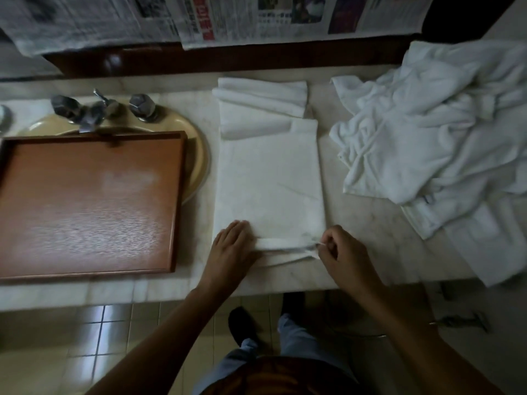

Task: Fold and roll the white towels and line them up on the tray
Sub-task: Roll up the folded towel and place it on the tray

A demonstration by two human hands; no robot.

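Note:
A white towel (271, 178), folded into a long strip, lies flat on the marble counter between the tray and the towel heap. Its near end is turned over into a small first roll. My left hand (232, 246) rests flat on the left end of that roll, fingers straight. My right hand (339, 250) pinches the right end of the roll between thumb and fingers. The brown wooden tray (85, 201) sits to the left with nothing on it. Behind the strip lie folded white towels (262, 101).
A heap of unfolded white towels (436, 141) covers the counter's right side and hangs over its front edge. The tray rests over a beige sink (196, 155) with metal taps (94, 109). Newspapers (199, 18) hang along the back. Tiled floor lies below the counter edge.

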